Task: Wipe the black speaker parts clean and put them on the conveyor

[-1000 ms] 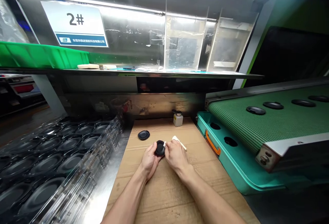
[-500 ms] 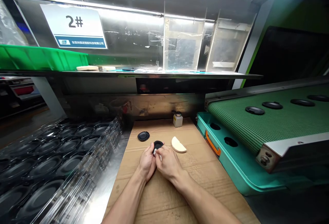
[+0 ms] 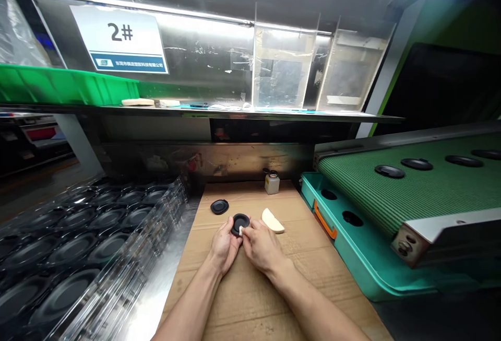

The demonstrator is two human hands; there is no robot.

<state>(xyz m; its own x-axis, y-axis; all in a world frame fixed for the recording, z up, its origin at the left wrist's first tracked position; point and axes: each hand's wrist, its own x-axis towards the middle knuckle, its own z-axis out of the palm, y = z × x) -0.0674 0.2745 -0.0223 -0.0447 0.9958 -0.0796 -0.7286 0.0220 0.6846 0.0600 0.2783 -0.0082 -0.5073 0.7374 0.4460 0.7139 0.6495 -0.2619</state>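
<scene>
Gripping black disc point(image 3: 240, 220) between fingers of left hand point(image 3: 224, 245). Pinching small white piece point(image 3: 240, 231) in fingertips of right hand point(image 3: 262, 245) at disc's near edge, beside cream pad point(image 3: 273, 221).

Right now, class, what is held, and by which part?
The left hand holds a black disc by its edge; the right hand pinches a white piece, part unclear.

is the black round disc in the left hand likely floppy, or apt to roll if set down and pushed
Probably stiff: the black, round, plastic-looking disc shows an even outline in the left hand. Laid flat like the second black disc on the brown cardboard sheet, it would likely slide, not roll.
</scene>
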